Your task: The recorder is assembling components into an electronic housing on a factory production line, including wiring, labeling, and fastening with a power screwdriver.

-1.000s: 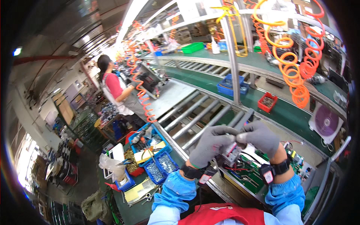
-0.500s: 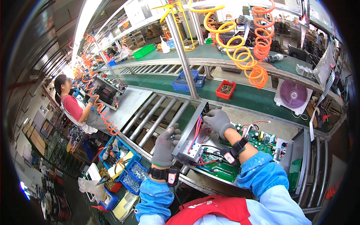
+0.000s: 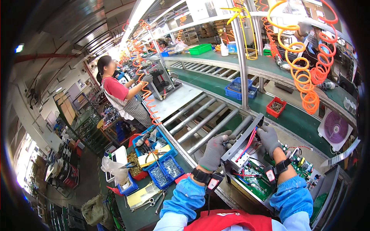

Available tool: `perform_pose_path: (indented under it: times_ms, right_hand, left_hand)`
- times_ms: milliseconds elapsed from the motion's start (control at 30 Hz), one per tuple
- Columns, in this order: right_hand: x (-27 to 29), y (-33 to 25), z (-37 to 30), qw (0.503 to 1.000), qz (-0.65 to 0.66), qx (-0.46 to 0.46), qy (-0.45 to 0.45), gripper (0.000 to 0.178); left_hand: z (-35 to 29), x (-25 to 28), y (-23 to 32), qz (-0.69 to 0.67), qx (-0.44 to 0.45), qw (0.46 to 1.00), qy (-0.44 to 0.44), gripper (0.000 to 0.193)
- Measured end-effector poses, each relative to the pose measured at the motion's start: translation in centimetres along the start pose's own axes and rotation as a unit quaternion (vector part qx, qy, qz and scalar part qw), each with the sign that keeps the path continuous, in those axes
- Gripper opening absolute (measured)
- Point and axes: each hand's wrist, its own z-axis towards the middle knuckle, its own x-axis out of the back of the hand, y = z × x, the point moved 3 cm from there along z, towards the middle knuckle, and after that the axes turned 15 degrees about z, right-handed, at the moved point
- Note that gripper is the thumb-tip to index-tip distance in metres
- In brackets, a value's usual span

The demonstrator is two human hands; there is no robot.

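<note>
My left hand [image 3: 216, 153], in a grey glove, is at the outer face of an upright metal panel [image 3: 243, 139]. Its fingers are bent around something small and dark that I cannot make out. On the panel's inner side my right hand [image 3: 269, 140], also gloved, has its fingers curled in close to the panel; what they hold, if anything, is hidden. Red and blue wires [image 3: 251, 141] run beside it. The panel belongs to an open metal chassis with green circuit boards [image 3: 257, 185], partly covered by my right forearm.
Steel rollers [image 3: 210, 129] lie beyond my left hand. Blue bins of small hardware [image 3: 170, 167] and loose wrenches [image 3: 153, 200] are on the bench at left. A red bin of screws [image 3: 276, 107] sits behind the chassis. A co-worker [image 3: 119, 90] handles another unit [image 3: 158, 81]; orange coiled hoses [image 3: 306, 88] hang overhead.
The view has swung left, so everything sits farther right in the picture. My left hand has closed in on the panel with its fingers more bent. The co-worker's unit stands more upright.
</note>
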Motion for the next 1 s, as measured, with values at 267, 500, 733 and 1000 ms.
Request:
perform_pose_path:
  times_ms: [267,500,733,1000]
  right_hand:
    - [-0.1,-1.3,-1.0,0.997,-0.024,0.054,0.058,0.03]
    - [-0.1,-1.8,-1.2,0.992,-0.086,0.053,0.07,0.029]
    - [0.0,-2.0,-0.8,0.986,-0.144,0.044,0.066,0.029]
    - [-0.5,-2.4,-1.2,0.928,-0.272,0.235,0.1,0.027]
  left_hand:
    - [-0.8,-0.4,0.2,-0.002,-0.009,0.999,0.031,0.03]
    - [-1.3,-1.0,0.5,0.038,-0.022,0.998,0.033,0.026]
    - [-1.1,-0.6,0.4,0.05,-0.022,0.998,0.037,0.026]
    - [-1.0,-0.5,0.2,0.065,-0.023,0.997,0.034,0.028]
